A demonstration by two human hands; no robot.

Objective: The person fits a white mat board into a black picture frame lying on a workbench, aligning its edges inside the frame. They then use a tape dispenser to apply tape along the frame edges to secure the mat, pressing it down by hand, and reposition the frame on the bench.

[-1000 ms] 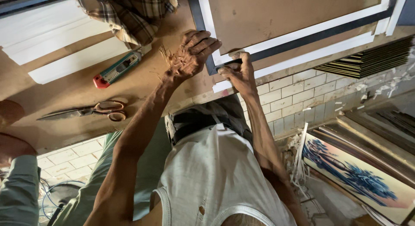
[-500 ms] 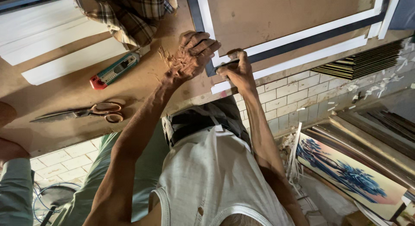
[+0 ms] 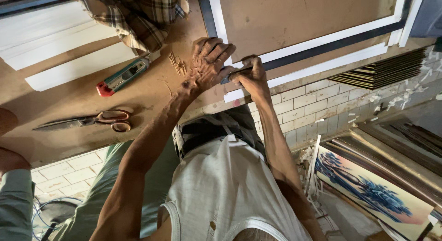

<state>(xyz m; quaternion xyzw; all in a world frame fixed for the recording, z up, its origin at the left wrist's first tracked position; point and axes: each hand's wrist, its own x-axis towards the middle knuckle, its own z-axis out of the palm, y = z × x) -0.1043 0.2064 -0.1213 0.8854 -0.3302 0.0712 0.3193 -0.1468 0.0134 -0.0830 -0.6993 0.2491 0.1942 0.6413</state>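
White-and-dark picture frame (image 3: 322, 43), backed with brown board, is laid face down on the brown wooden workbench (image 3: 69, 102), its lower left corner at the bench's near edge. From the left: long steel scissors with tan handles (image 3: 85, 121) are seen near the bench's near edge; a teal utility knife with a red end (image 3: 122, 77) lies further in, beside white moulding strips (image 3: 78, 68) and a plaid-clad person (image 3: 133, 13) at the far edge. A small cluster of thin nails (image 3: 177, 63) is scattered just left of the hands. The left hand (image 3: 209, 61) is pressed flat, fingers spread, on the frame's corner. The right hand (image 3: 248, 75) is closed around a small dark tool held against the same corner; the tool's kind cannot be told. Stacked framed pictures (image 3: 368, 190) stand below on the right.
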